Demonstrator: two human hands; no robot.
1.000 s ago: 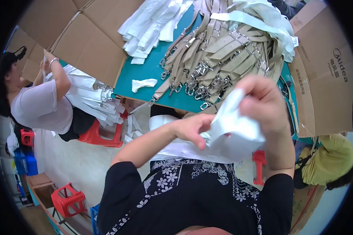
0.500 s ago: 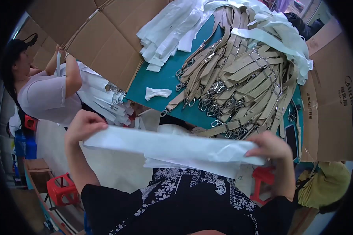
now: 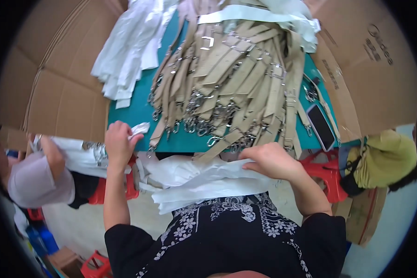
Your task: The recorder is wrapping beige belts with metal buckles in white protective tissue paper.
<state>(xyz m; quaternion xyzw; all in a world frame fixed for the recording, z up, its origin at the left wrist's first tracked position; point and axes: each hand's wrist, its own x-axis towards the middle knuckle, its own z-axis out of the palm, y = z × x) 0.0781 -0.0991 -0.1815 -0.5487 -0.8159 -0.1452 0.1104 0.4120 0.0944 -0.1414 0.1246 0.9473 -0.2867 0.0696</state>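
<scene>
My left hand is at the table's near left edge, its fingers closed on the end of a small crumpled white piece. My right hand pinches the edge of long white sheets, thin like paper or plastic film, which lie loosely across my lap. Beyond both hands, a big pile of beige straps with metal snap hooks covers much of the green table. Strap ends hang over the near edge.
White sleeves lie at the far left, and another white strip crosses the straps. A phone rests at the right. Cardboard stands either side. One person works at left; a yellow-green garment shows beside a red stool.
My left hand has let go of the stretched white strip and moved to the crumpled piece on the table. The sheets have sunk to my lap. My view has turned toward the table.
</scene>
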